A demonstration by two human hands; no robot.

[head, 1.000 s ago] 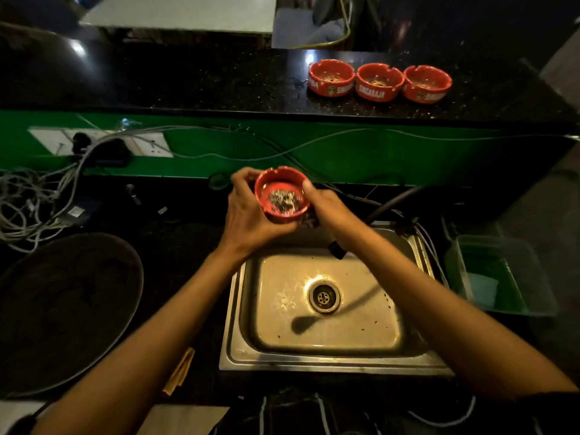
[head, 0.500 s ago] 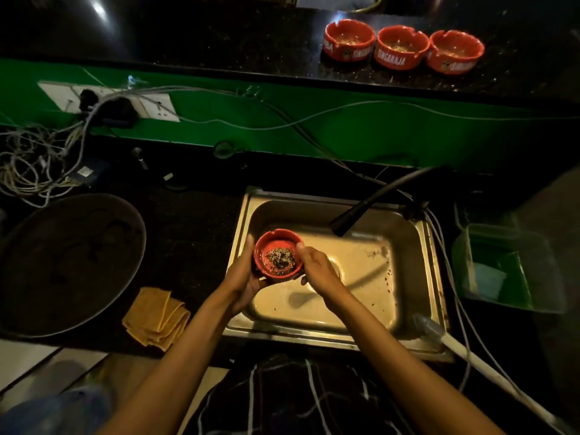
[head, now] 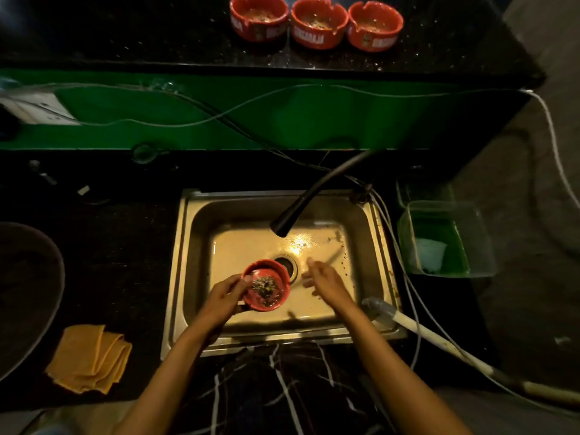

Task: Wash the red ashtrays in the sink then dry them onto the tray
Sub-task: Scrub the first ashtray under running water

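Note:
My left hand [head: 224, 298] grips a red ashtray [head: 266, 285] by its left rim, low inside the steel sink [head: 188, 246]. Ash and butts fill the ashtray's bowl. My right hand [head: 324, 281] hovers just right of it over the drain, fingers spread, holding nothing. Three more red ashtrays [head: 317, 22] stand in a row on the raised black counter at the top. A dark round tray [head: 28, 293] lies on the counter at the far left, partly cut off by the frame edge.
A black tap spout [head: 301, 205] arches over the sink from the back right. Folded orange cloths [head: 89, 357] lie left of the sink. A clear plastic tub [head: 445, 237] sits to the right. Cables run along the green wall, and a white hose [head: 439, 340] crosses the sink's right corner.
The ashtray came down from chest height into the sink basin. My right hand let go of it and moved to the right; only my left hand holds it now.

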